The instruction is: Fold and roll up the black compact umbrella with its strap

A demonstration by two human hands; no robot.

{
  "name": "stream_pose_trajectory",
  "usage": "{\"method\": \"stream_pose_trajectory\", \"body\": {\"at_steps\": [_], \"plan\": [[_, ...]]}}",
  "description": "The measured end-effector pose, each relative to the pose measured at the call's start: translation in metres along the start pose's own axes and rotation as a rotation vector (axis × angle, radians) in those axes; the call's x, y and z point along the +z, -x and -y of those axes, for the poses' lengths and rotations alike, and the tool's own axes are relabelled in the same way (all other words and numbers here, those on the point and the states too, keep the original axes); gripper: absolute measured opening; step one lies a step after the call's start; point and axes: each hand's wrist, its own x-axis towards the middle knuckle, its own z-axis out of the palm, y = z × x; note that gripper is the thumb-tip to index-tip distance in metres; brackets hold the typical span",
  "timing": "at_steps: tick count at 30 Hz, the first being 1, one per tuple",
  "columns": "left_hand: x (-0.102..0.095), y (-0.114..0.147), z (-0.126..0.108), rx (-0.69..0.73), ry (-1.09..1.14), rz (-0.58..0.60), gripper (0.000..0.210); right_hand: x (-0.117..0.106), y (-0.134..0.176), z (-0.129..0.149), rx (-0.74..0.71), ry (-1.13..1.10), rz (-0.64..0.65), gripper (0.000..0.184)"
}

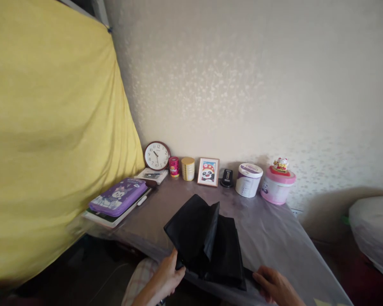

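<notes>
A black folded fabric item with several flat panels and a raised flap lies near the table's front edge. Its exact kind I cannot make out. My left hand is closed on its lower left corner, thumb towards me. On the other side, my right hand pinches a dark strap-like strip that sticks out from the item's lower right. Some fingertips of both hands are hidden.
Along the wall stand a clock, a pink can, a yellow jar, a framed panda picture, a black device and two tubs. A purple case rests on books at left, beside a yellow curtain.
</notes>
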Motion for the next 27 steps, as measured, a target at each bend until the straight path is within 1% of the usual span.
{"method": "stream_pose_trajectory", "body": {"at_steps": [4,7,8,10,12,13,14,16,18,19,20,22,24,27], "plan": [[-0.003,0.002,0.002,-0.029,0.063,0.053,0.057,0.003,-0.003,-0.007,0.009,0.030,0.013,0.041],[-0.001,0.002,0.003,-0.032,0.070,0.031,0.058,-0.003,-0.003,-0.006,0.016,0.082,0.035,0.042],[0.000,0.002,0.003,-0.030,0.062,0.013,0.060,-0.007,-0.002,-0.003,0.020,0.121,0.004,0.042],[0.003,0.002,0.003,-0.021,0.054,-0.014,0.062,-0.020,-0.002,0.009,0.015,0.199,-0.138,0.038],[0.005,0.003,0.002,-0.011,0.062,-0.021,0.064,-0.035,-0.004,0.027,-0.037,0.220,-0.311,0.034],[0.004,0.004,0.000,-0.007,0.069,-0.022,0.066,-0.041,-0.005,0.038,-0.093,0.203,-0.367,0.034],[0.004,0.005,-0.002,0.000,0.086,-0.015,0.067,-0.047,-0.008,0.051,-0.153,0.173,-0.396,0.034],[0.001,0.009,-0.006,0.007,0.166,0.039,0.067,-0.053,-0.014,0.078,-0.258,0.130,-0.423,0.034],[-0.002,0.012,-0.009,-0.002,0.306,0.136,0.065,-0.054,-0.023,0.104,-0.375,0.103,-0.436,0.031],[-0.002,0.013,-0.010,-0.010,0.353,0.167,0.065,-0.051,-0.028,0.117,-0.432,0.097,-0.441,0.030],[-0.003,0.013,-0.010,-0.002,0.381,0.170,0.066,-0.048,-0.033,0.129,-0.488,0.096,-0.443,0.028],[-0.002,0.013,-0.009,0.020,0.356,0.128,0.067,-0.041,-0.043,0.151,-0.603,0.111,-0.422,0.024],[0.000,0.012,-0.007,0.051,0.282,0.061,0.064,-0.032,-0.052,0.171,-0.706,0.156,-0.373,0.021],[0.003,0.010,-0.004,0.102,0.164,-0.026,0.059,-0.021,-0.065,0.195,-0.785,0.268,-0.299,0.025]]}}
